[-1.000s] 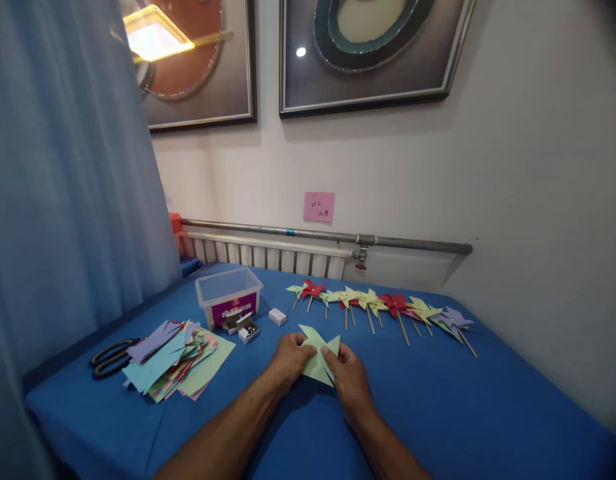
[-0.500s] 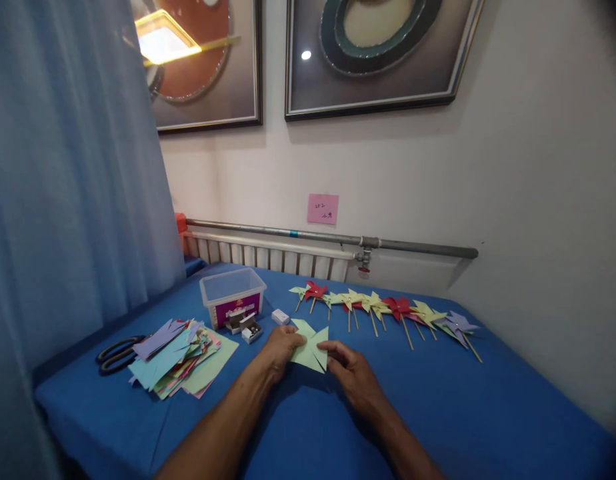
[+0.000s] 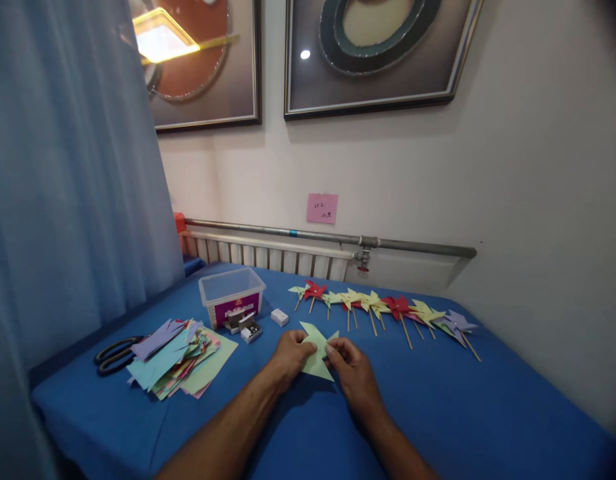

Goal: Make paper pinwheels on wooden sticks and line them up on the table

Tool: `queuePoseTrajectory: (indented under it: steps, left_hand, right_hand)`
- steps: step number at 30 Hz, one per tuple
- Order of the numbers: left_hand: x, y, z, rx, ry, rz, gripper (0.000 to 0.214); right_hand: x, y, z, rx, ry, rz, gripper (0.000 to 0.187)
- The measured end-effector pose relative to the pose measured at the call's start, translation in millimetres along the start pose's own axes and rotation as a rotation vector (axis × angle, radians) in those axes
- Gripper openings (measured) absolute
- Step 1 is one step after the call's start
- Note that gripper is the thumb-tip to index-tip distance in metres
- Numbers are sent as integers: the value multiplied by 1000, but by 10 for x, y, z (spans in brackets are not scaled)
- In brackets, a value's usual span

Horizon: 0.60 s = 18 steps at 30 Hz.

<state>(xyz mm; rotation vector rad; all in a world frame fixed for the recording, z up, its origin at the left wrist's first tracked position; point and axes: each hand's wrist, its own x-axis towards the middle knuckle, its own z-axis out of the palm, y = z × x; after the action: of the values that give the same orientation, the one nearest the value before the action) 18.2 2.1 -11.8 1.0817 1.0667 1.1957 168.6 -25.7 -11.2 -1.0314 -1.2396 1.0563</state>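
Note:
A light green paper square [image 3: 315, 363] with slits cut in from its corners is held up over the blue-covered table. My left hand [image 3: 291, 355] pinches it at the left, thumb on top. My right hand [image 3: 349, 365] is closed on its right side, thumb and forefinger gripping a corner that bends in toward the middle. Part of the paper is hidden behind the fingers. Beyond the hands lies a row of finished paper pinwheels [image 3: 372, 303] on wooden sticks, in green, red, yellow and purple.
At the left are a pile of coloured paper [image 3: 171, 357] and black-handled scissors [image 3: 115, 355]. Farther back stand a clear plastic tub [image 3: 232, 293], a small opened box [image 3: 251, 330] of metal bits and a small white box [image 3: 279, 317]. A blue curtain [image 3: 78, 167] hangs at left.
Both hands have shifted slightly right with the green paper. My right fingers have closed on a corner and folded it toward the middle; before, the paper lay flatter.

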Motion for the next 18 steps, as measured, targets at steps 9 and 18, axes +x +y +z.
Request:
queuePoseTrajectory:
  steps: [9, 18]
  left_hand:
    - [-35, 2, 55, -39, 16, -26, 15]
    - [-29, -29, 77, -12, 16, -29, 14]
  right_hand:
    - [28, 144, 46, 192, 118, 108, 76]
    - [23, 203, 119, 298, 138, 200, 59]
